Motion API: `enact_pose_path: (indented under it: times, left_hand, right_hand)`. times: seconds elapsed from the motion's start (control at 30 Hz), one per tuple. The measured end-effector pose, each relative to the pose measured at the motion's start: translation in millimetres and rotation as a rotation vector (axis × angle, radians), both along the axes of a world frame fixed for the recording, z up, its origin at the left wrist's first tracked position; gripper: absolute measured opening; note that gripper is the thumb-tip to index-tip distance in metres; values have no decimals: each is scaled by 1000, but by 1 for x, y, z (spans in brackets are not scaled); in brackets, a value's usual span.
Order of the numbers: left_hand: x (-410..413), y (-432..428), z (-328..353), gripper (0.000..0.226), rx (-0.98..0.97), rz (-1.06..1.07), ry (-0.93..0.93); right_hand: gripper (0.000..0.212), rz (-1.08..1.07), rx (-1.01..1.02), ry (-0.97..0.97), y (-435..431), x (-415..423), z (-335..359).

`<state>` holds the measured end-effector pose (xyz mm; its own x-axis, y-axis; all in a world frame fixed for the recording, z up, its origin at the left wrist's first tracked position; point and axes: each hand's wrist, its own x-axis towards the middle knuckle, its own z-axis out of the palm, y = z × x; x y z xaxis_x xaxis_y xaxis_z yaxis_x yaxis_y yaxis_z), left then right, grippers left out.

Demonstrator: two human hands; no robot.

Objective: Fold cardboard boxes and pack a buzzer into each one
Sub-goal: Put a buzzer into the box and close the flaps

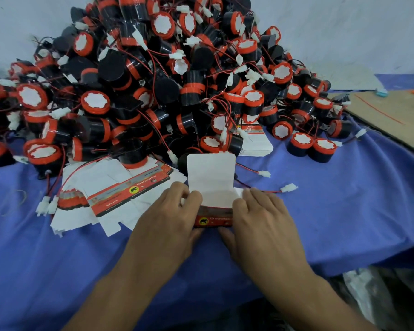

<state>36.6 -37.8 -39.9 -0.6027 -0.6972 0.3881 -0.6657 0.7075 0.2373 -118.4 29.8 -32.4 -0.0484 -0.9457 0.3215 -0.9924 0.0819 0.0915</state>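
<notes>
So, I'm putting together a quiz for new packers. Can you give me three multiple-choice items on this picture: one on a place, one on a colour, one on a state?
1. Where does the brown cardboard sheet lie?
A. far left
B. far right
C. near edge, middle

2. What colour is the cloth?
A. blue
B. green
C. yellow

3. The left hand and right hand hold a box. Its lid flap is:
A. tucked shut
B. torn off
C. open, standing up

Answers:
1 B: the sheet lies at the right edge of the view.
2 A: blue cloth shows all around the hands.
3 C: the white flap stands up behind the box's open top.
</notes>
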Motion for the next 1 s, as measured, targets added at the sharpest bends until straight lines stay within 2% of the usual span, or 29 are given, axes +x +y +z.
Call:
enact_pose_path:
  times: [0.1, 0.2, 0.37, 0.43, 0.5, 0.57, 0.67, 0.77, 0.87, 0.93, 1.0]
  left_hand:
    - [3, -1, -3, 34, 108, -13, 123]
    - [5, -4, -6, 26, 262, -11, 275]
    - [9, -10, -9, 36, 434, 1, 351]
    - [11, -13, -10, 39, 458, 25, 352]
    - [15, -15, -9, 41, 446, 42, 349]
    - [19, -17, -8, 42, 430, 58, 340]
    - [23, -17, -7, 45, 429, 70, 323]
    - [23, -17, -8, 51, 444, 77, 335]
    - [25, -18, -9, 55, 435, 69, 345]
    - [27, -18, -8, 55, 424, 61, 341]
    - [28, -19, -8, 54, 433, 52, 337]
  right_hand:
    - [45, 21, 37, -96, 0, -5, 1]
    - [35, -16, 91, -168, -5, -13, -2]
    - [41, 86, 98, -320, -1, -21, -3]
    - [42, 119, 98, -489, -3, -28, 5]
    - [30, 126, 11, -640, -11, -40, 9]
    - [26, 61, -91, -670, -26, -56, 10]
    - [28, 15, -139, -629, -51, -74, -1]
    - [38, 94, -47, -548, -71, -76, -14]
    - [30, 134, 11, -572, -82, -71, -21]
    - [27, 92, -37, -628, -88, -72, -23]
    - [36, -5, -80, -666, -91, -74, -20]
